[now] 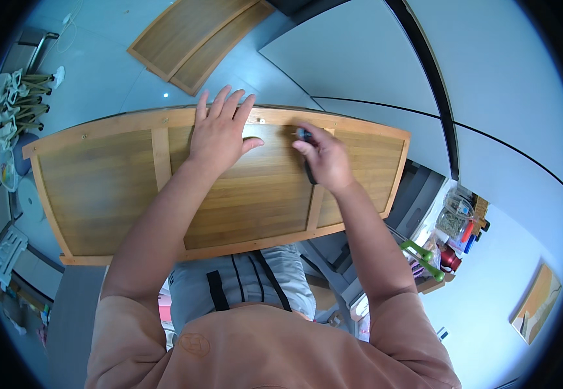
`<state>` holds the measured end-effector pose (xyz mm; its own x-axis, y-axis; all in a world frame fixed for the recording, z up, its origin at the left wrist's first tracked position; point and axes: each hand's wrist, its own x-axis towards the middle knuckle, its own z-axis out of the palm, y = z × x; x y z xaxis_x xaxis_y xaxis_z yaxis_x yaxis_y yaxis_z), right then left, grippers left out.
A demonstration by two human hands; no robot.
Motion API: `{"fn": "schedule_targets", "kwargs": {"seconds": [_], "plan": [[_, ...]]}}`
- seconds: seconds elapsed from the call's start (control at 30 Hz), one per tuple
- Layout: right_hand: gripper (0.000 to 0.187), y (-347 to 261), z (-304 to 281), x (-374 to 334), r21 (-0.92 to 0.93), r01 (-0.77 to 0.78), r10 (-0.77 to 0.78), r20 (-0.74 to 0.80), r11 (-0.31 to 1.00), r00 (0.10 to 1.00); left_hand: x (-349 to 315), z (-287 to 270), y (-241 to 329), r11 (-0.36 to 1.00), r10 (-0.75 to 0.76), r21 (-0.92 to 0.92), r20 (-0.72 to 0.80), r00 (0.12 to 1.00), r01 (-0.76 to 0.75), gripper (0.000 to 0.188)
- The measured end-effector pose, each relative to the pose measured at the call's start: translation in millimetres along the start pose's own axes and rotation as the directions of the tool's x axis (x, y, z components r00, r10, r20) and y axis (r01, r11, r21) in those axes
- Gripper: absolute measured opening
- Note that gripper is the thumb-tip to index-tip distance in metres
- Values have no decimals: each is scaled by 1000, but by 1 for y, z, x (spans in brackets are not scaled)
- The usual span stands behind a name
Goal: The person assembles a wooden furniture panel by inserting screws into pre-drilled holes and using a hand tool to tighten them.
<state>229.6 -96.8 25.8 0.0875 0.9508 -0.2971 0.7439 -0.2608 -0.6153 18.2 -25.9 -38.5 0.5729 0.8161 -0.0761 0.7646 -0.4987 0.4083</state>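
left hand (222, 133) spread wide over the far edge of the wood panel (249, 194) lying before the person (262, 343), gripping nothing; right hand (325, 159) curled round a dark tool (310, 174) near that edge.

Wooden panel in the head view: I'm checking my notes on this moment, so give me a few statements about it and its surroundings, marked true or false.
1. The left hand is spread with its fingers over the far edge of the wooden panel. True.
2. The right hand is empty. False: it grips a dark-handled tool.
3. Two crossbars split the panel into three sections. True.
4. The shirt is green. False: it is pinkish brown.
5. More wooden boards lie on the floor beyond the panel. True.
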Motion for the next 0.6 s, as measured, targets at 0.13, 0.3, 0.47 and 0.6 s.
{"fn": "schedule_targets", "kwargs": {"seconds": [0.13,0.3,0.47,0.6], "plan": [[34,-21,23,14,-20,101,-100,40,995,994,-20,-2,0,1000,-17,10,-91,996,18,83],[29,-34,29,28,-111,232,-238,-41,966,970,-31,6,-1,998,-62,-26,-136,989,59,84],[27,-34,32,33,-263,284,-304,-40,922,952,-31,8,-3,998,-59,-37,-111,992,55,82],[28,-41,23,37,-417,381,-402,39,826,915,-30,10,-2,997,-58,-47,-94,994,54,81]]}}
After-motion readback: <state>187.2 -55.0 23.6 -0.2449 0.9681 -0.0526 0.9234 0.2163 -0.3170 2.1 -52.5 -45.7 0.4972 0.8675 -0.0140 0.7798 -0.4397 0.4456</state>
